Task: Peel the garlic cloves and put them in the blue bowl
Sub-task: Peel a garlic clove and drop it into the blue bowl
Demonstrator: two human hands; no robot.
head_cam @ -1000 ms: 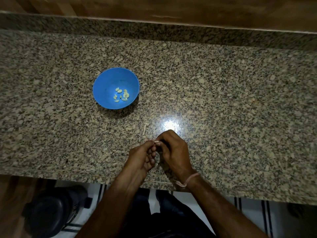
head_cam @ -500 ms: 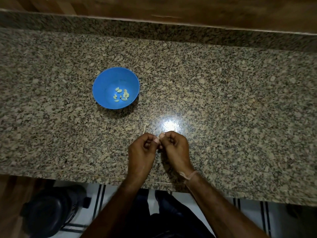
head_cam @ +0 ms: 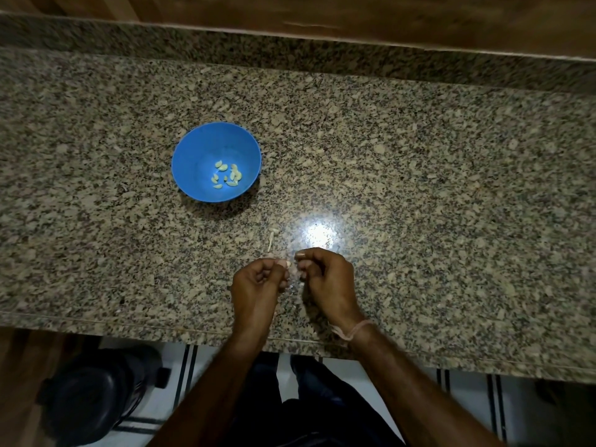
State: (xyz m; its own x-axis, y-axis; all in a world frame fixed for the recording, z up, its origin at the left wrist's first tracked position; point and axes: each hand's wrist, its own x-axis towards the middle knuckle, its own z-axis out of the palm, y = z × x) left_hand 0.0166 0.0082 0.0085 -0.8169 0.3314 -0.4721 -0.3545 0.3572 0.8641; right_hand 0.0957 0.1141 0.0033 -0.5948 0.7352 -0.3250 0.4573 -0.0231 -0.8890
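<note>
A blue bowl (head_cam: 196, 150) stands on the granite counter (head_cam: 419, 188) with several pale peeled garlic cloves (head_cam: 227, 176) at its bottom. Nearer to me, both hands meet above the counter's front part. My left hand (head_cam: 258, 282) pinches a small pale garlic clove (head_cam: 288, 263) at its fingertips. My right hand (head_cam: 325, 275) is curled beside it, fingertips closed on thin whitish skin hanging between the two hands. The clove is mostly hidden by the fingers.
A thin pale garlic stem piece (head_cam: 271, 239) lies on the counter just beyond my hands, beside a bright light reflection (head_cam: 319, 233). A wooden wall panel runs along the back. Below the counter edge a dark round object (head_cam: 93, 398) sits on the floor at left.
My hands rose slightly and drew a little apart, with the left wrist turning so its knuckles face up. Skin now stretches between the fingertips. The bowl has not moved.
</note>
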